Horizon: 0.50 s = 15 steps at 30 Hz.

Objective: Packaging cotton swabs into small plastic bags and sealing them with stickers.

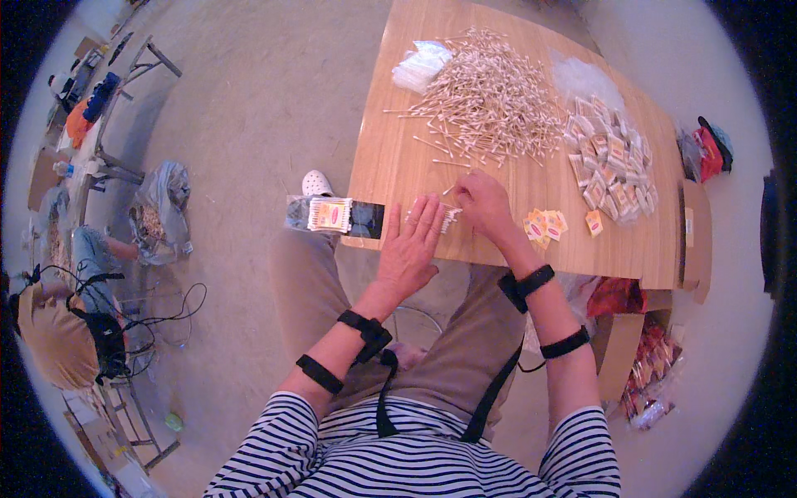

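Note:
My left hand (413,241) lies flat at the table's near edge, fingers stretched over a small row of cotton swabs (450,217) that shows between my hands. Just right of it, the fingers of my right hand (484,202) are pinched on a single cotton swab (449,190). Beyond both hands spreads a big heap of cotton swabs (490,95). Left of my left hand, a pack of swabs (330,214) with a yellow-and-white card rests on a dark strip at the table corner. Several yellow-and-white cards (544,226) lie right of my right hand, with a lone card (594,222) beside them.
Several filled swab packs (610,158) are piled on the right of the wooden table (374,149). Clear plastic bags (422,66) lie at the far left of the heap. A cardboard box (696,241) stands by the right edge. Another person (62,332) sits at far left.

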Available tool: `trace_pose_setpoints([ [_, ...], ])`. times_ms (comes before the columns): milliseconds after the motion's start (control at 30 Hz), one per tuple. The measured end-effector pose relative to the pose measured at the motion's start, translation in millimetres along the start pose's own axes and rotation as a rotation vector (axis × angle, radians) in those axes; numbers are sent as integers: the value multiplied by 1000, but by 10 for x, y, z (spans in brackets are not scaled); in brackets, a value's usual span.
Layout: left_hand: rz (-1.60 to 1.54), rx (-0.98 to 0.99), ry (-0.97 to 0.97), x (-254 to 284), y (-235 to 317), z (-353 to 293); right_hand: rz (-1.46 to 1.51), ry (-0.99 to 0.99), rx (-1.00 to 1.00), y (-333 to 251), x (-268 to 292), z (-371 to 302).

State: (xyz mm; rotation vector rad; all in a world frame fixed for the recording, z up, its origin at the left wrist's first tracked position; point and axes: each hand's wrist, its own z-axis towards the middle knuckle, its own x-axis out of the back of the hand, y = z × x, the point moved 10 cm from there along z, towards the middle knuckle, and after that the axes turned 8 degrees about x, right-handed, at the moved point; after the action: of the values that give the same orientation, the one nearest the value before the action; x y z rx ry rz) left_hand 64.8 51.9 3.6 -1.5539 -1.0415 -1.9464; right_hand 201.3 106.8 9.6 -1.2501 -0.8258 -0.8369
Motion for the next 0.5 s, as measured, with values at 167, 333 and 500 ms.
trace_pose_setpoints([
  [167,0,-7,-6,11,30,1,-38,172,-7,99,23,396],
  [333,100,-10,74,-65,35,-4,62,189,-58,214,84,342],
  [500,114,7,98,-60,2,-15,19,126,51,-99,141,-417],
])
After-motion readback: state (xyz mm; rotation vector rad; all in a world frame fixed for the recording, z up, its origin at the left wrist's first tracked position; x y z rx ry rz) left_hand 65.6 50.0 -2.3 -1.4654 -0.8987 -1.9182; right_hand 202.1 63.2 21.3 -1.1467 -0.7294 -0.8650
